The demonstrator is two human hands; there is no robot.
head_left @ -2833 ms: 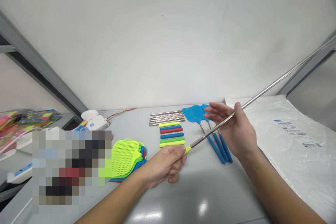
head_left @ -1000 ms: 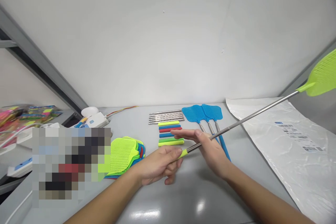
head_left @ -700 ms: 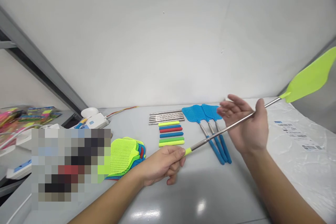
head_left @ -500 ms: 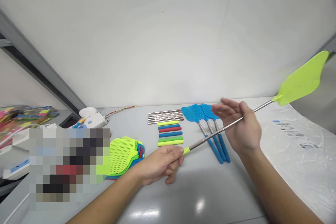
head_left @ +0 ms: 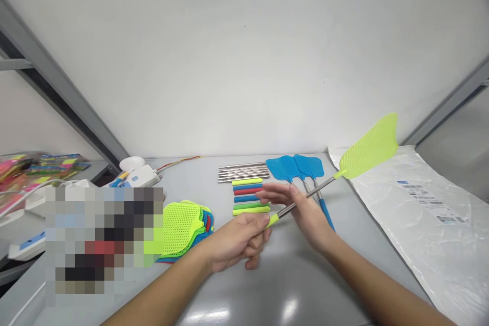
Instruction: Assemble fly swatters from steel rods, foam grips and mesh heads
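Note:
A yellow-green telescopic fly swatter (head_left: 369,150) slants up to the right across my view. My left hand (head_left: 239,239) is closed around its yellow-green handle, most of which the fingers hide. My right hand (head_left: 305,214) lies along the metal rod with its fingers stretched out, the rod passing between thumb and palm. Behind that hand, three blue fly swatters (head_left: 309,165) lie on the grey table, partly covered. Several coloured handle sleeves (head_left: 247,182) form a column left of my right fingertips. Just beyond them is a row of metal rods (head_left: 242,170).
A stack of mesh swatter heads (head_left: 179,226) lies by my left forearm. At the right is a white plastic mailer bag (head_left: 428,204). White power strips (head_left: 141,175) with cables and colourful packets (head_left: 57,165) are on the left. A pale wall (head_left: 244,61) closes the back.
My right hand has moved left along the rod toward my left hand. The rod is visibly shorter, and the yellow-green head has come in closer. My left hand keeps its hold.

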